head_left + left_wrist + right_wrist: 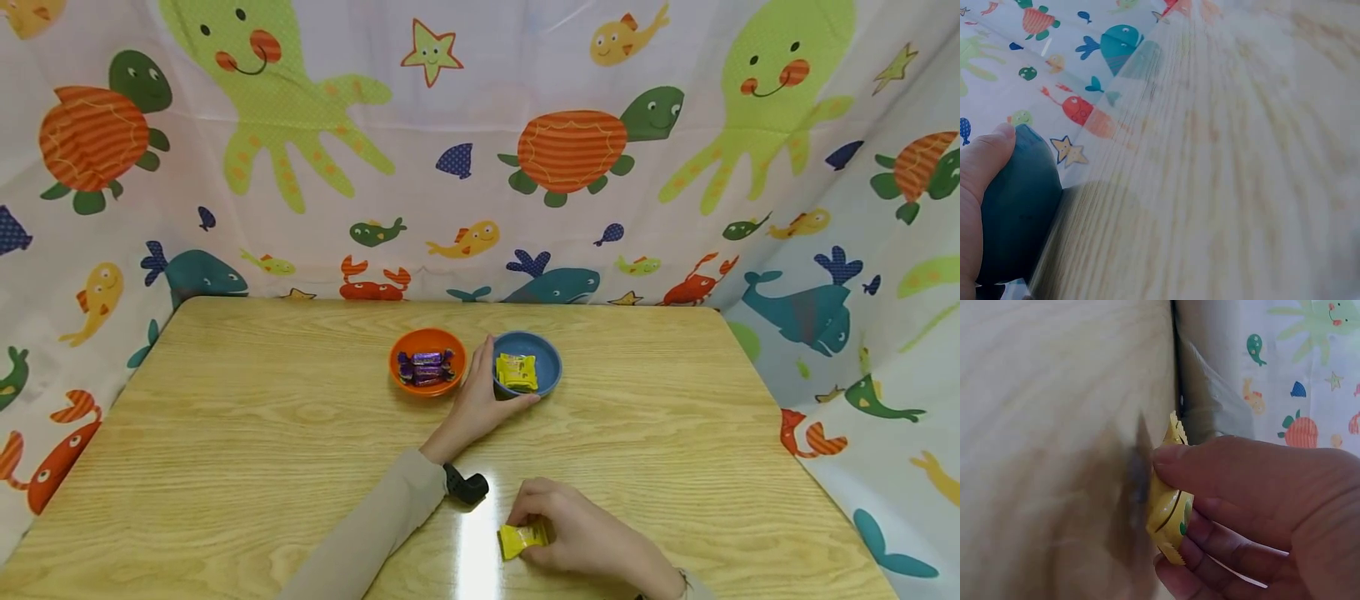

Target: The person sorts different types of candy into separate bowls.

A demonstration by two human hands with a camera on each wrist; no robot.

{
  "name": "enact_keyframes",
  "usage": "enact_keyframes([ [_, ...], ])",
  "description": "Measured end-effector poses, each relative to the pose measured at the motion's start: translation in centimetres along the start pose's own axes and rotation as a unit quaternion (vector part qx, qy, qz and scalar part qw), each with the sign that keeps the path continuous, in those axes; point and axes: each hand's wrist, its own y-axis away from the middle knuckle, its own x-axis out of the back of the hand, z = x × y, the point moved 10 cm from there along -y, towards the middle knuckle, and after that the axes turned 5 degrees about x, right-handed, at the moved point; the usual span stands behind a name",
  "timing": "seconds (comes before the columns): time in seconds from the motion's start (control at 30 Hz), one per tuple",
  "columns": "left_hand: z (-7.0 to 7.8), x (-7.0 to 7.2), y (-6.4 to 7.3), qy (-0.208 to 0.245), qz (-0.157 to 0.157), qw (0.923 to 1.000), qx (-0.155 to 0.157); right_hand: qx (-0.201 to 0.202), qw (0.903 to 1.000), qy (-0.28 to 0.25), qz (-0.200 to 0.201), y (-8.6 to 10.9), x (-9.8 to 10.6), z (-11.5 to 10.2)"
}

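Observation:
In the head view my left hand [480,398] grips the left side of a blue bowl [552,367], its fingers along the wall and its thumb at the front. Yellow-wrapped candies [517,372] lie inside that bowl. The left wrist view has the thumb against the bowl's outer wall [1019,206]. Near the front of the table, my right hand [573,529] pinches a yellow-wrapped candy [517,540] between thumb and fingers. Close up in the right wrist view, the candy [1169,506] has crimped wrapper ends and appears just off the tabletop.
An orange bowl [397,382] with several purple-wrapped candies [427,368] stands just left of my left hand. Both bowls sit toward the back of the wooden table [262,433]. A curtain [465,108] printed with sea animals hangs behind the table and along its sides.

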Motion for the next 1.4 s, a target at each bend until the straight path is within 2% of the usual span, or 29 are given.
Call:
enact_keyframes([
  [0.17, -0.1, 0.0, -0.1, -0.001, 0.001, 1.0000, 0.000, 0.011, 0.9996, 0.011, 0.024, -0.6, 1.6, 0.0],
  [0.4, 0.0, 0.1, 0.0, 0.000, -0.001, 1.0000, 0.001, -0.012, 0.9987, 0.004, 0.049, -1.9, 4.5, 0.9],
  [0.53, 0.1, 0.1, 0.0, 0.004, -0.006, 1.0000, -0.005, -0.021, 0.9975, 0.012, 0.067, -3.1, 6.8, 1.4],
  [0.67, 0.2, 0.2, -0.1, 0.008, -0.014, 0.9998, -0.015, -0.016, 0.9943, 0.025, 0.102, -4.5, 9.6, 1.9],
  [0.77, 0.2, 0.2, -0.1, 0.011, -0.017, 0.9996, -0.019, -0.018, 0.9908, 0.033, 0.130, -5.5, 11.4, 3.1],
  [0.9, 0.1, 0.1, -0.1, 0.006, -0.012, 0.9997, -0.021, -0.045, 0.9856, 0.045, 0.157, -6.8, 13.2, 6.0],
  [1.07, 0.0, 0.0, -0.2, 0.006, -0.006, 0.9999, -0.009, -0.083, 0.9783, 0.078, 0.173, -8.1, 14.0, 9.5],
  [1.17, 0.0, -0.1, -0.2, 0.001, -0.006, 1.0000, -0.007, -0.095, 0.9736, 0.108, 0.177, -8.5, 13.9, 10.9],
  [1.4, 0.1, 0.0, -0.2, -0.005, -0.003, 1.0000, -0.005, -0.073, 0.9627, 0.188, 0.181, -9.0, 13.4, 11.4],
])
